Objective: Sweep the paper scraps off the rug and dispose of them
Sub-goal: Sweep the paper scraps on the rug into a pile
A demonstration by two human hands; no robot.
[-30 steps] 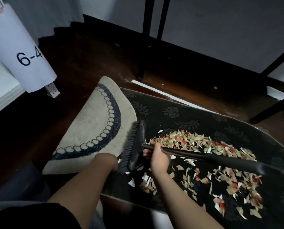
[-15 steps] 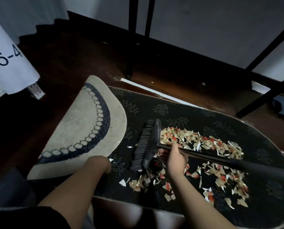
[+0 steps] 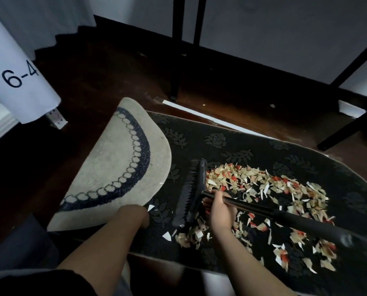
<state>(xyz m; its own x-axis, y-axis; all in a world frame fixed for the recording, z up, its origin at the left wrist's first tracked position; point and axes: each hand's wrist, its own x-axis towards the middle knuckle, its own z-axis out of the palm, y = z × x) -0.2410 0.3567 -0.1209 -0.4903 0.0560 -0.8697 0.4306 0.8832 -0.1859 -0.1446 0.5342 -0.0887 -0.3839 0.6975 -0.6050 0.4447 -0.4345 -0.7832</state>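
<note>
Dark wooden floor carries a black rug (image 3: 221, 144), and paper scraps (image 3: 263, 189) lie spread over its middle and right. The right hand (image 3: 221, 210) grips the broom (image 3: 191, 193) low on its handle; the left hand (image 3: 135, 216) is curled, its grasp unclear. Scraps look light and scatter easily, so short strokes seem wise.

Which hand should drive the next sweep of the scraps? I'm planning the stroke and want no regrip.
The right hand: it already grips the broom handle just behind the head, beside the paper scraps. The left hand rests on the rug's near edge, holding no tool.
</note>
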